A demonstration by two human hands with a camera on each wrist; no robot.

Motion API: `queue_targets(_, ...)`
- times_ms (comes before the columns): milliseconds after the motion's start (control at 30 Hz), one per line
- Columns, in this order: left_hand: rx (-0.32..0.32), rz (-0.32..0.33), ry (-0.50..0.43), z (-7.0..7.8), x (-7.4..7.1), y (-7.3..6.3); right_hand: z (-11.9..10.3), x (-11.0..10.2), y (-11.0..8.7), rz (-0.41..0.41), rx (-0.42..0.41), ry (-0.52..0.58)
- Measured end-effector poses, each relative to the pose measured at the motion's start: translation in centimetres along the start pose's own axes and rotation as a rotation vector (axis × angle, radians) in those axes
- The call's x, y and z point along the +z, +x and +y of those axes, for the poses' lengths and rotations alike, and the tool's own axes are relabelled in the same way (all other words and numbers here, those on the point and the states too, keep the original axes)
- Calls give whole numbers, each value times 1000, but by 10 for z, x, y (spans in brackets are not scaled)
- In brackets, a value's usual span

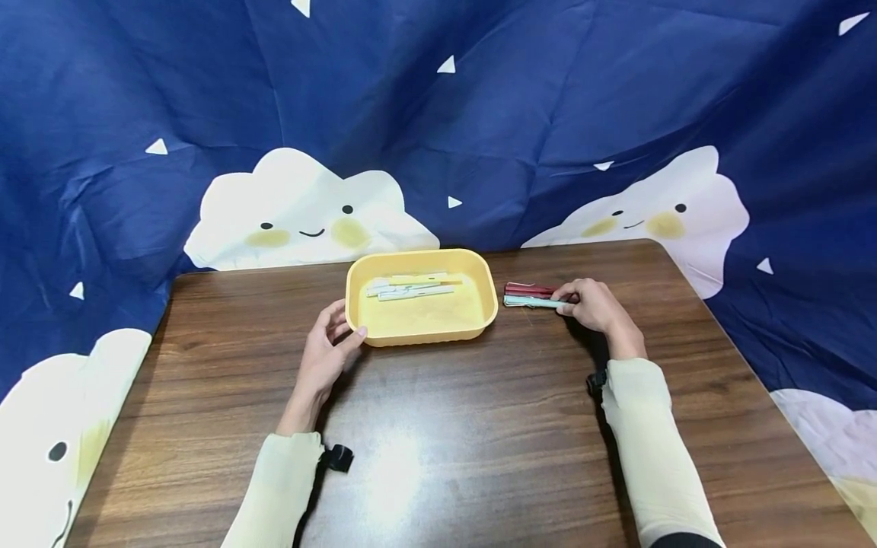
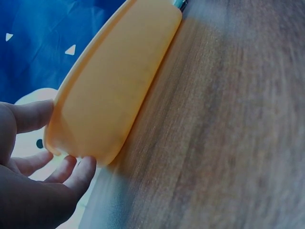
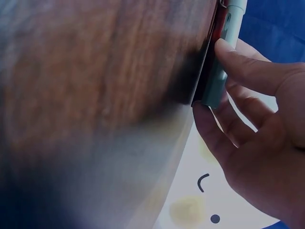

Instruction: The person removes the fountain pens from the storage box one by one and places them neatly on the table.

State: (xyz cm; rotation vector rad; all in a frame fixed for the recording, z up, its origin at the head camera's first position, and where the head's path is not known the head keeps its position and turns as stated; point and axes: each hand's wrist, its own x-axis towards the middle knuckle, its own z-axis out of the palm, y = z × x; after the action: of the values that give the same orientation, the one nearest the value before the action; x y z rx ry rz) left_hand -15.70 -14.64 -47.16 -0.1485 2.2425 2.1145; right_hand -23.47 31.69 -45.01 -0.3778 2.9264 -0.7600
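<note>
A yellow plastic tray [image 1: 428, 327] stands toward the back of the table, with several pale blue, white and yellow pens [image 1: 414, 285] lying inside. My left hand [image 1: 325, 352] holds its left end, thumb at the near corner of the rim and fingers against the outer wall; the left wrist view shows the tray's side wall [image 2: 105, 81] beside those fingers. Right of the tray, my right hand [image 1: 594, 306] pinches a light teal pen [image 1: 530, 302] by its right end. Dark red pens [image 1: 526, 290] lie directly behind it. In the right wrist view, the thumb presses on the teal pen [image 3: 233, 26].
The brown wood-grain table [image 1: 473, 441] spreads in front of both hands. Behind it hangs a dark blue cloth [image 1: 479, 114] with white clouds and small triangles. A black wrist strap [image 1: 337, 458] sits at the left sleeve, another at the right.
</note>
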Motion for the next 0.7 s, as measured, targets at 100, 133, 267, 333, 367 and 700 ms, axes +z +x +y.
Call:
queue_targets(100, 0, 0, -1, 1, -1, 0, 1, 0, 3, 3, 13, 7)
queue_targets(133, 1, -1, -2, 1, 0, 0, 0, 0, 3, 4, 15, 8)
queue_targets(267, 2, -2, -2, 2, -1, 0, 1, 0, 5, 1, 20, 4)
queue_targets(333, 3, -1, -1, 2, 0, 0, 2, 1, 5, -1, 21, 1)
queue_targets(367, 2, 0, -1, 2, 0, 0, 2, 1, 6, -2, 21, -1)
queue_targets(700, -1, -5, -5, 2, -1, -1, 2, 2, 6, -16, 55, -2)
